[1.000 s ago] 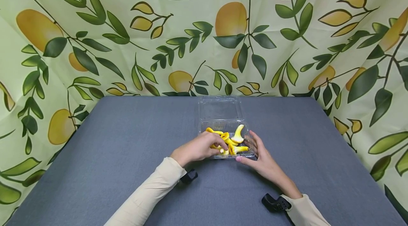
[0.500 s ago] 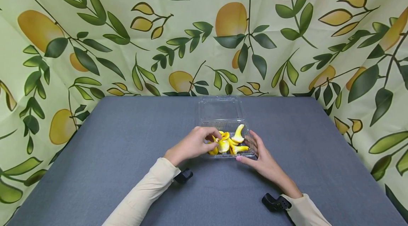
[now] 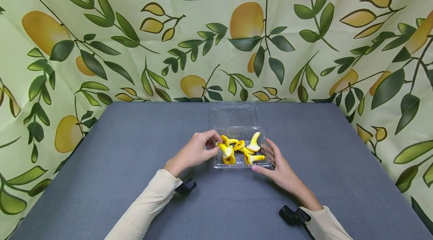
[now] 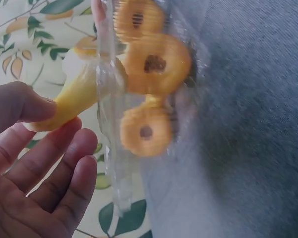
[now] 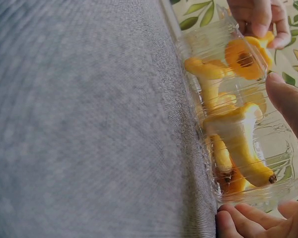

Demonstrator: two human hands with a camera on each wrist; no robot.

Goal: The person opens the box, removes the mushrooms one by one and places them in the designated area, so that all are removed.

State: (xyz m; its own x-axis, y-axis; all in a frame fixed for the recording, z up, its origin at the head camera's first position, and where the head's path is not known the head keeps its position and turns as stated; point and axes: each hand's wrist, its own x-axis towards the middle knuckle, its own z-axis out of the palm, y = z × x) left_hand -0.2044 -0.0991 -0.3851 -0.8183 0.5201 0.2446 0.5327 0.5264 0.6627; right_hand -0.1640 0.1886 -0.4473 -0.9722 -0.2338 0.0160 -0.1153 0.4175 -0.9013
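Observation:
My left hand [image 3: 196, 149] pinches the stem of a yellow chanterelle mushroom [image 4: 75, 94] between thumb and fingers, at the left side of a clear plastic clamshell container [image 3: 241, 167]. The mushroom's pale cap end points down into the container in the head view. Several other chanterelles lie inside: one with its stem up [image 3: 253, 143], another on its side by the front [image 3: 254, 158], and one in the middle [image 3: 245, 147]. My right hand [image 3: 282, 170] holds the container's right end, thumb at the front rim and fingers along the far side. Its fingertips are partly hidden behind the plastic.
The container's transparent lid [image 3: 235, 115] stands open toward the back. Grey cloth covers the table [image 3: 152, 131]. Behind it hangs a curtain [image 3: 209, 55] printed with fruit and leaves. Black wrist cameras [image 3: 186, 186] sit on both wrists.
My left hand has lifted a chanterelle from the front middle of the container and drawn it to the left side, turning it stem up. My right hand keeps its place.

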